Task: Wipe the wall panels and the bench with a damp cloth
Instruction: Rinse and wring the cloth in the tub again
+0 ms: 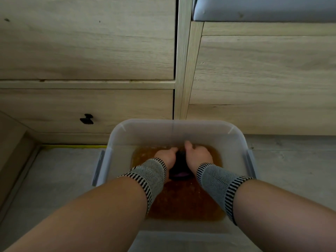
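Reaching down into a clear tub point(236, 142), we have both hands in brown water point(181, 199); our left hand point(166, 155) and right hand point(197, 154) sit close together at the far half of the tub, each with fingers curled round a dark cloth point(179, 167) bunched between them; the cloth lies partly under the water, its near end showing purple. Patterned wrist bands point(216, 180) cover both wrists. The tub stands on a grey floor point(54, 179), its far rim just beside the base of the wood panels point(91, 42); grey clips point(99, 167) sit on its left and right rims. Our forearms come in over the near rim, leaving open water behind the hands and at either side up to the tub walls. Above the tub a narrow upright post point(183, 70) divides the panels; a black knob point(87, 119) sits on the lower left panel. At top right the padded grey edge of the bench point(263, 10) overhangs the panel below it. A yellow strip point(72, 146) runs along the floor edge left of the tub; the floor lies open to the left and right.
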